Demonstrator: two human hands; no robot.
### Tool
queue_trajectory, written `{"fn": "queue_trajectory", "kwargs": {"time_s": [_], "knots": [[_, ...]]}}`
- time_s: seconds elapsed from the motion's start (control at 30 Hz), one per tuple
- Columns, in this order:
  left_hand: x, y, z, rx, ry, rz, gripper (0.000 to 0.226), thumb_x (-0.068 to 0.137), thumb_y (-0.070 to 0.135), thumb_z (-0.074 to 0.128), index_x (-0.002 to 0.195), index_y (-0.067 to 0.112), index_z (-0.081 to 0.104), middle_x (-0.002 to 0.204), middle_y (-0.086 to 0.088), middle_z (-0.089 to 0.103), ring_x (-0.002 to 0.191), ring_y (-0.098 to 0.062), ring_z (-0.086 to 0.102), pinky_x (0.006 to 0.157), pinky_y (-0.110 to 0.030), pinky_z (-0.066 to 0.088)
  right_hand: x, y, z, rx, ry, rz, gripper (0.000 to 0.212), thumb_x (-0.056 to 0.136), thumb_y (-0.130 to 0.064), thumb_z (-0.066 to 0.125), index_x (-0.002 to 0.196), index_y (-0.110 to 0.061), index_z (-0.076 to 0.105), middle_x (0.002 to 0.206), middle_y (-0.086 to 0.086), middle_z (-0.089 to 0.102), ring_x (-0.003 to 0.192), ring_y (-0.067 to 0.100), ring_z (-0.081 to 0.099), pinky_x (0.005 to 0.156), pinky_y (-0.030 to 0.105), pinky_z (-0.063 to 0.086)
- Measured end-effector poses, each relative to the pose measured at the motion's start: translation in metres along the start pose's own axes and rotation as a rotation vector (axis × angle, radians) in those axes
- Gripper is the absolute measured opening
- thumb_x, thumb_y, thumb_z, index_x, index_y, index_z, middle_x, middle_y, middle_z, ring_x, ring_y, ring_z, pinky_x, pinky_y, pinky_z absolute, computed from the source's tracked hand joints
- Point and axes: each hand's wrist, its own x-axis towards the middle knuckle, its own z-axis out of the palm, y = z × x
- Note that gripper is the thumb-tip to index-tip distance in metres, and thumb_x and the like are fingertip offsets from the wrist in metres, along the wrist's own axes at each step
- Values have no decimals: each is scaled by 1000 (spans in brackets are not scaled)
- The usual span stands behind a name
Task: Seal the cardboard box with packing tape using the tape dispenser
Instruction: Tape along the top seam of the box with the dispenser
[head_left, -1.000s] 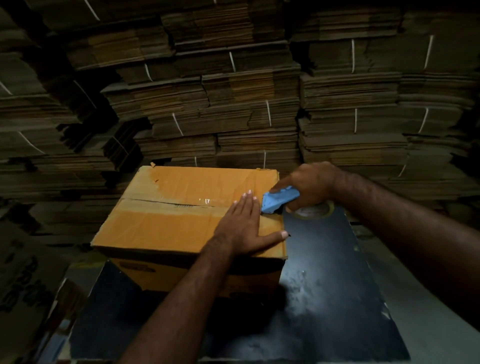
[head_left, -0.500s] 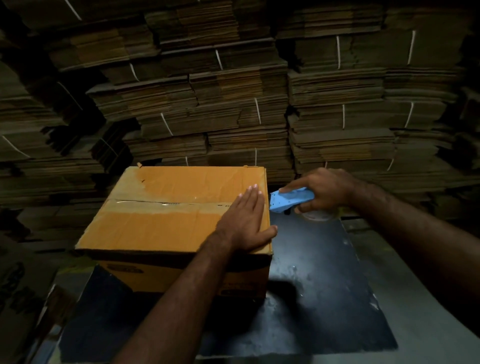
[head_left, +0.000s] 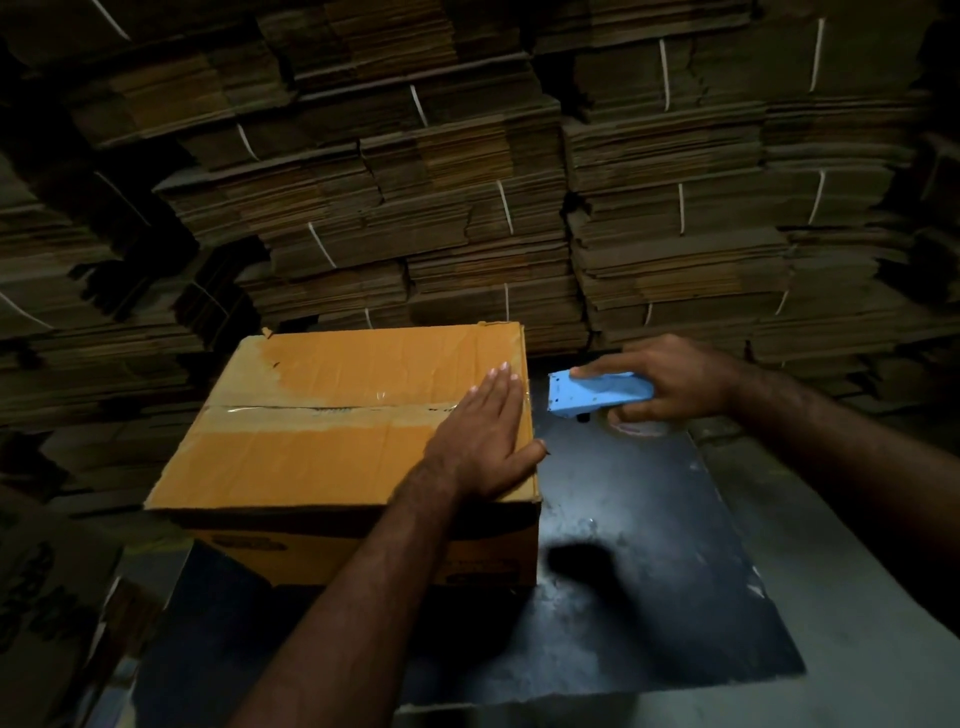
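Left hand (head_left: 483, 436) lies flat on the box (head_left: 332, 452); right hand (head_left: 670, 379) grips the dispenser (head_left: 597, 393), nose pointing left.

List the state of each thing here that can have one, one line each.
cardboard box: flaps closed, clear tape along the centre seam.
tape dispenser: held off the box's right edge, not touching it.
left hand: flat, pressing the box top at the seam's right end.
right hand: grips the dispenser.
flattened cardboard stacks: bundled, tied with white straps.
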Motion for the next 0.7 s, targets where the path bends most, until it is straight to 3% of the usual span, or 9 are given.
{"fn": "queue_trajectory", "kwargs": {"time_s": [0.13, 0.27, 0.5, 0.57, 0.7], "knots": [[-1, 2, 1, 16, 14, 9, 84, 98, 62, 24, 158, 11, -7, 165, -10, -14, 152, -20, -10, 123, -39, 2, -9, 4, -1, -42, -52, 20, 68, 88, -55, 61, 148, -47, 30, 122, 2, 59, 88, 4, 44, 77, 24, 40], [-1, 2, 4, 29, 65, 38, 82, 99, 60, 25, 158, 14, -8, 165, -7, -15, 152, -19, -11, 122, -38, 1, 1, -11, -9, -137, -90, 47, 65, 88, -62, 56, 147, -52, 29, 118, -3, 60, 85, 4, 43, 76, 29, 47], [1, 1, 3, 7, 99, 92, 82, 94, 56, 27, 159, 9, 10, 167, -10, 4, 153, -19, 2, 121, -33, 1, 22, -43, -30, -233, -171, 87, 61, 86, -58, 60, 142, -49, 40, 118, -11, 64, 89, 9, 54, 70, 27, 39], [2, 1, 4, -12, 99, 88, 81, 95, 56, 30, 159, 9, 10, 167, -10, 5, 153, -20, 4, 122, -33, 3, 27, -48, -36, -246, -180, 91, 62, 83, -58, 63, 140, -49, 43, 119, -11, 64, 97, 11, 59, 70, 27, 42], [4, 1, 5, -31, 84, 78, 83, 93, 56, 30, 159, 9, 11, 167, -10, 6, 153, -20, 4, 121, -33, 4, 39, -61, -46, -233, -236, 122, 59, 80, -57, 66, 136, -44, 51, 115, -9, 66, 89, 9, 55, 75, 31, 51]]}}
